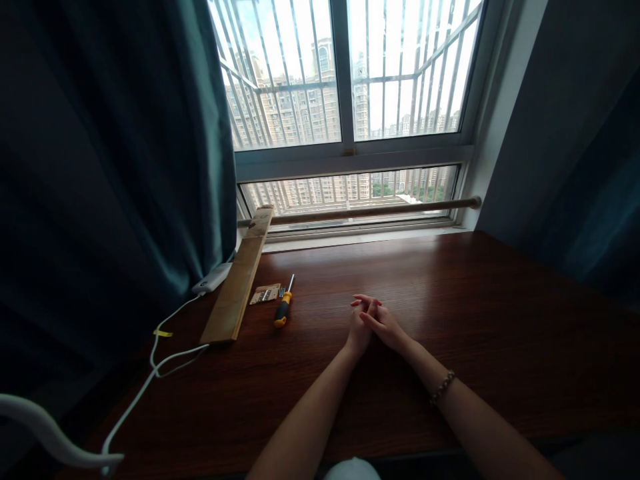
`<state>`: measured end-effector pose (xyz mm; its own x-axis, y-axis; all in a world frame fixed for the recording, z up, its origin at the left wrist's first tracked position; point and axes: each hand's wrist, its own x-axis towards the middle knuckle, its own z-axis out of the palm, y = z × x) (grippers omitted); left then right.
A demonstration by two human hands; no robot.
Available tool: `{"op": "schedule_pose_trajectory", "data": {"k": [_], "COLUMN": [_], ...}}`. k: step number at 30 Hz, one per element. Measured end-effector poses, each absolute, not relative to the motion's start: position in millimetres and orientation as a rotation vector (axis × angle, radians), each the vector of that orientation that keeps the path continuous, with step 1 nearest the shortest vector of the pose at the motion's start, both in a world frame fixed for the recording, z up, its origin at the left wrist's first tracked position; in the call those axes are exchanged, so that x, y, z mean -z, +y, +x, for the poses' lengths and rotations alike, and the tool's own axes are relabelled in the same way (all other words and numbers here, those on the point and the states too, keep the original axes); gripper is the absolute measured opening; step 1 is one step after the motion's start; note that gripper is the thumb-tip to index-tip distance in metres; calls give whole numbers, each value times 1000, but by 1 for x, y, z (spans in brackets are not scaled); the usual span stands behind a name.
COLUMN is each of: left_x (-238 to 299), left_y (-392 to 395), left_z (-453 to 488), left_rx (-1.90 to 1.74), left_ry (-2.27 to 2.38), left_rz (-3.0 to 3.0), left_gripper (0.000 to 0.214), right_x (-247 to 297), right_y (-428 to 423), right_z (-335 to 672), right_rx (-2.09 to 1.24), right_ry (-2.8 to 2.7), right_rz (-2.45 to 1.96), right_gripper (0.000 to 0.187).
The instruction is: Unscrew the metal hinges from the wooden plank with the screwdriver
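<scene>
My left hand (357, 331) and my right hand (386, 325) rest on the dark wooden table (480, 313), fingers laced together and holding nothing. A beaded bracelet (443, 386) sits on my right wrist. To the left of my hands lies a screwdriver (283, 305) with a yellow and black handle, its tip pointing away from me. Beside it lie a small metal hinge (265, 293) and a few screws. A long wooden plank (241, 278) lies further left, running toward the window.
A white charger block (213, 278) with its white cable (159, 363) sits at the table's left edge by a dark teal curtain (115, 153). A wooden rod (373, 211) lies along the windowsill. The barred window (345, 73) is behind.
</scene>
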<state>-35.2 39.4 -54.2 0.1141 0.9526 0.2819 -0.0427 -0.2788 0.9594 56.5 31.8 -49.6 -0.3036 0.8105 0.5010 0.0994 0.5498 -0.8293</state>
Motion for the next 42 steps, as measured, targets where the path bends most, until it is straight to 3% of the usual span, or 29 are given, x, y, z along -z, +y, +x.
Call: {"op": "schedule_pose_trajectory", "data": {"k": [42], "left_x": [60], "left_y": [42], "left_z": [-35], "left_rx": [-1318], "left_ry": [925], "left_rz": [1456], "left_gripper": [35], "right_x": [49], "right_y": [32], "right_z": [57], "right_rx": [-855], "right_ry": [-1765], "right_rz": [-766], "right_gripper": [42]}}
